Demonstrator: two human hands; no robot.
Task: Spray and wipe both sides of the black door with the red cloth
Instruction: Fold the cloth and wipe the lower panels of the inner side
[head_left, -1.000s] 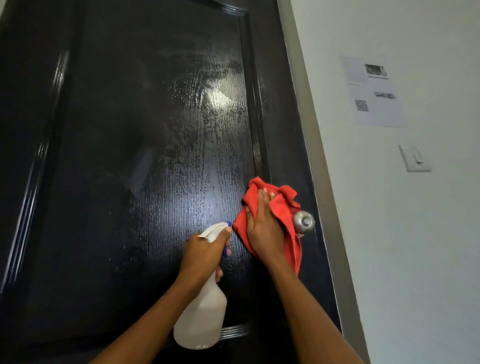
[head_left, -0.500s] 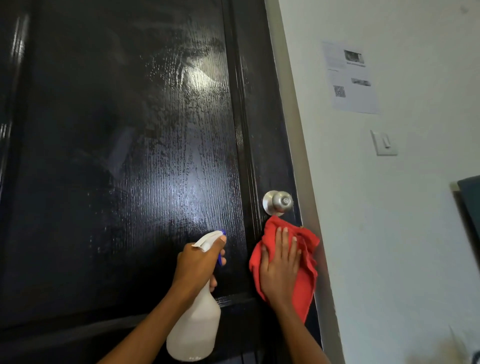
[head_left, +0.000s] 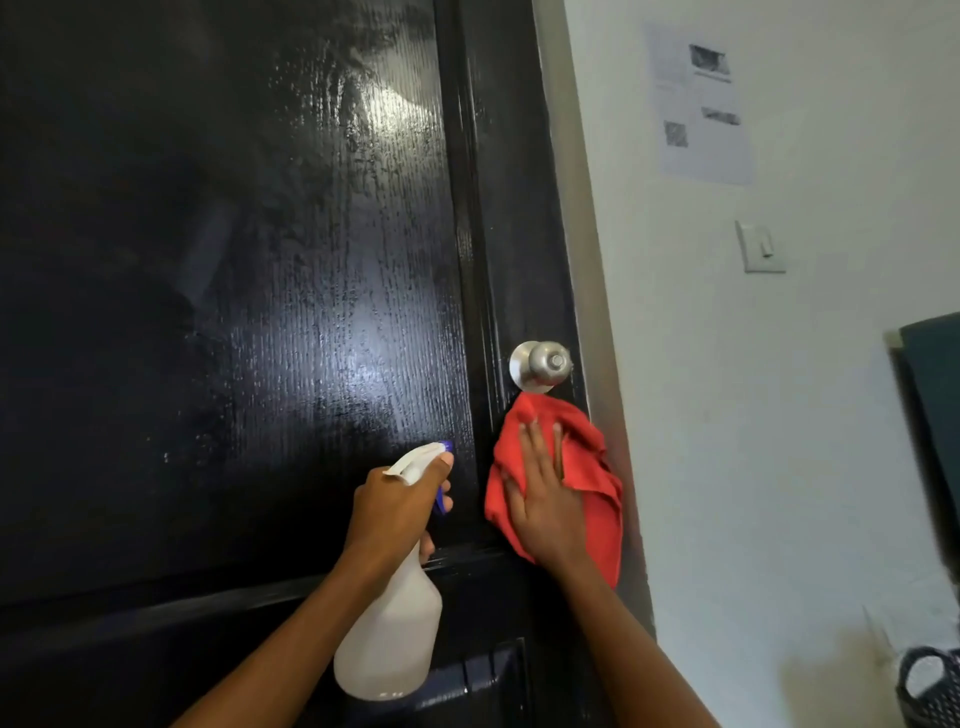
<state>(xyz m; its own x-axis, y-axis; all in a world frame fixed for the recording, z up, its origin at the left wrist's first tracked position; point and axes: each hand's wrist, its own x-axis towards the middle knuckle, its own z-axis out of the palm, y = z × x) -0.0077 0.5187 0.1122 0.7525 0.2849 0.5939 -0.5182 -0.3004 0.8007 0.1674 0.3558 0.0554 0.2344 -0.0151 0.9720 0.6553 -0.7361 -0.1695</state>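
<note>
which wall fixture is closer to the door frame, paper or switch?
The paper notice, posted high on the wall; the light switch sits lower and farther right of the frame.

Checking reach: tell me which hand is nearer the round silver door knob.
Right. The right hand lies just below the round silver door knob; the left hand is farther, below-left.

We can read no text; the paper sheet (head_left: 698, 106) on the wall, up and right of the right hand (head_left: 545, 499), bears only blurred print and a code-like square.
</note>
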